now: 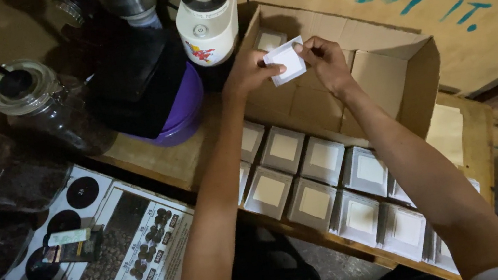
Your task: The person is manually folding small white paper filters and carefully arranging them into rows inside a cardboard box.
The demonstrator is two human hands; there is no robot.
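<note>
A dim wooden tabletop (160, 160) runs under a wall painted with blue lettering, crowded with a white grinder (208, 18), a purple bowl (182, 113) and a glass jar (43, 102) of dark beans. An open cardboard box (384, 74) stands at the far edge, and rows of small square packets (321, 182) lie flat in front of it, touching side by side. Above the box, the left hand (249, 74) and the right hand (326, 59) share one white square packet (286, 60), each grip pinched shut on an opposite edge, thumb and fingertips closed on the paper, holding it in the air clear of the box floor.
</note>
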